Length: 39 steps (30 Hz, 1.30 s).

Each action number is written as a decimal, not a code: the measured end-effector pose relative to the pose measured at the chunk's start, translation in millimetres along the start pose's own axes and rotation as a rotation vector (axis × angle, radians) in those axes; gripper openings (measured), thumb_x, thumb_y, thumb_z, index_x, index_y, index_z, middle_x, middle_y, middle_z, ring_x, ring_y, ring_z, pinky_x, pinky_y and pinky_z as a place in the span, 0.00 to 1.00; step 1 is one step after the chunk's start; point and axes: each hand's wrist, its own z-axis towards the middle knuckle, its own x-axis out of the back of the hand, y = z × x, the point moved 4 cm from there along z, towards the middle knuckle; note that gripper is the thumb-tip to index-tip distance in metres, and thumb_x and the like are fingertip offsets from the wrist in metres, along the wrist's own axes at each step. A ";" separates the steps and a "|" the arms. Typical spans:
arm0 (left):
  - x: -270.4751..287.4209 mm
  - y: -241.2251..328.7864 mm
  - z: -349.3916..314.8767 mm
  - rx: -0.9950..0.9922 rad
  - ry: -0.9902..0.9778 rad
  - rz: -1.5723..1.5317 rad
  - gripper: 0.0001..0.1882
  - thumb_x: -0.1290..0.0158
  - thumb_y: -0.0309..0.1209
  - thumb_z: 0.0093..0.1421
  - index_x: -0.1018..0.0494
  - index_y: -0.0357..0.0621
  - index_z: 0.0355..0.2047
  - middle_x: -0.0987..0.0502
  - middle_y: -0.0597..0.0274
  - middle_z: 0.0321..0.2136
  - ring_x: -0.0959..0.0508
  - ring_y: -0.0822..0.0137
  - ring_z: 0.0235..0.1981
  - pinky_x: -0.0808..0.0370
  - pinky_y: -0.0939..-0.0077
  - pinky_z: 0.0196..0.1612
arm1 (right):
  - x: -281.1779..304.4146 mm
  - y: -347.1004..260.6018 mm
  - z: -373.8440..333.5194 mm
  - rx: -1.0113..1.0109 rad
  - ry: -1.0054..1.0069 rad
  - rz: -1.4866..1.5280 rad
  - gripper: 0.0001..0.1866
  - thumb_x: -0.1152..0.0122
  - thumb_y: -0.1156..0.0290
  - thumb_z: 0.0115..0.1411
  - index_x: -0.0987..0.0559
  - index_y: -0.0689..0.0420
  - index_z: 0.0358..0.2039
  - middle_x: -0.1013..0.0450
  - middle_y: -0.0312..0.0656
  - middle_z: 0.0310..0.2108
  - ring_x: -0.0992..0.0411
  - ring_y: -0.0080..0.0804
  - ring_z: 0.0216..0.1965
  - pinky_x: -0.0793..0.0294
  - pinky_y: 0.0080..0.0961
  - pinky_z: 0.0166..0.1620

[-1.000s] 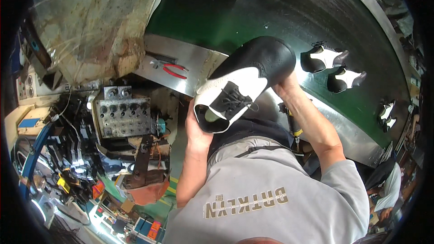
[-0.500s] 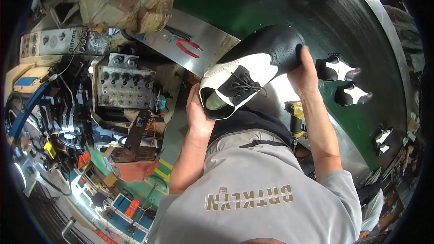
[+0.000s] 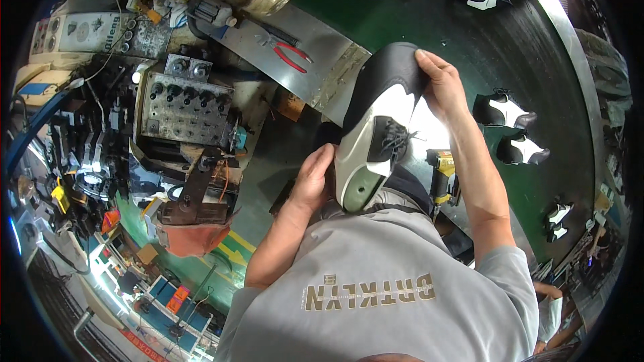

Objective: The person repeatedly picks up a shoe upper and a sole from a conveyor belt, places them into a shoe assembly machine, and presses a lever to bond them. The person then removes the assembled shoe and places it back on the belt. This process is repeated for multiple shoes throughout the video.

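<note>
A black-and-white lace-up shoe [image 3: 376, 135] is in front of my body, tilted with its black toe pointing away and its heel toward me. A green shoe last [image 3: 363, 189] with a small round hole fills its opening. My right hand [image 3: 444, 86] grips the toe end, thumb on top and fingers hidden beneath. Against the left side of the heel is my left hand [image 3: 314, 177], closed on the shoe with its fingers partly hidden. Black laces are tied in a knot on the shoe's right side.
Red-handled pliers [image 3: 290, 57] lie on a metal ledge [image 3: 258, 50] ahead. A yellow-and-black power drill [image 3: 443, 177] stands near my right forearm. Several shoes, including a black-and-white one [image 3: 504, 112], sit on the dark green belt [image 3: 463, 40]. A machine with a knobbed panel [image 3: 184, 112] stands left.
The shoe has turned more upright, its toe swinging left and its heel coming closer to me. More of the green last shows. My right thumb now lies over the toe.
</note>
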 end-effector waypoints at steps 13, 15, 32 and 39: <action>72.6 64.5 -67.4 -0.711 0.507 0.424 0.17 0.56 0.37 0.72 0.33 0.39 0.27 0.39 0.74 0.22 0.41 0.79 0.26 0.40 0.81 0.28 | -207.6 83.6 -31.1 -0.028 -0.314 -0.197 0.12 0.45 0.61 0.68 0.24 0.56 0.33 0.31 0.25 0.26 0.35 0.13 0.30 0.33 0.14 0.34; 89.9 79.5 -92.7 -0.793 0.598 0.427 0.19 0.56 0.36 0.72 0.36 0.40 0.24 0.42 0.75 0.21 0.44 0.80 0.24 0.43 0.81 0.26 | -240.2 102.8 -24.6 0.158 -0.392 -0.452 0.13 0.46 0.60 0.69 0.25 0.56 0.32 0.33 0.25 0.26 0.37 0.12 0.29 0.36 0.13 0.33; 295.0 207.9 -305.9 -1.146 0.710 -0.262 0.16 0.60 0.36 0.73 0.28 0.36 0.36 0.27 0.70 0.30 0.31 0.80 0.33 0.31 0.84 0.39 | -597.5 247.4 -142.0 -0.102 -0.919 -0.219 0.18 0.53 0.61 0.71 0.24 0.64 0.44 0.25 0.40 0.41 0.28 0.23 0.39 0.28 0.21 0.45; 350.2 262.9 -342.9 -1.159 0.646 -0.431 0.19 0.61 0.39 0.73 0.27 0.35 0.43 0.21 0.63 0.35 0.23 0.76 0.33 0.24 0.81 0.38 | -636.9 311.9 -154.1 -0.254 -0.987 -0.242 0.21 0.55 0.54 0.71 0.23 0.60 0.43 0.23 0.39 0.35 0.24 0.23 0.34 0.23 0.23 0.38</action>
